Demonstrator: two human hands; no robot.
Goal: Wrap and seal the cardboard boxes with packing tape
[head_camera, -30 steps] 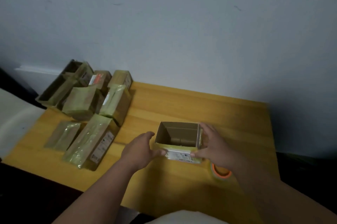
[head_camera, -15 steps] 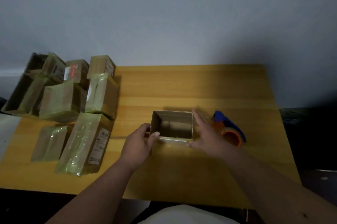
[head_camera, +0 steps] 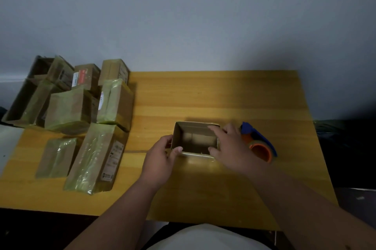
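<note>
Left hand (head_camera: 157, 161) grips the near-left corner of the open cardboard box (head_camera: 195, 139): thumb hooked over the near rim, fingers wrapped around the left wall. Right hand (head_camera: 230, 147) holds the box's right wall, thumb at the near-right corner, fingers reaching over the far-right rim. Both forearms come in from the near edge.

Open cardboard box sits on the wooden bench (head_camera: 213, 97), roughly mid-bench and toward the near side, mouth upward. Interior looks bare; dim light, cannot tell more.

Tape dispenser (head_camera: 257, 142) lies on the bench just right of the box, partly behind the right hand. Blue handle, orange hub, a roll of tape mounted on it. No hand on it.

Far-left part of the bench: a cluster of taped boxes (head_camera: 114, 103), brown card wrapped in glossy yellowish tape, several leaning on each other. A long taped box (head_camera: 95, 158) lies flat nearer, printed label on its right side. A smaller flat parcel (head_camera: 56, 157) lies just left of it. At the far-left edge, a larger open carton (head_camera: 18, 105) with wrapped pieces resting in it.

Pale grey wall (head_camera: 183, 16) behind the bench.
</note>
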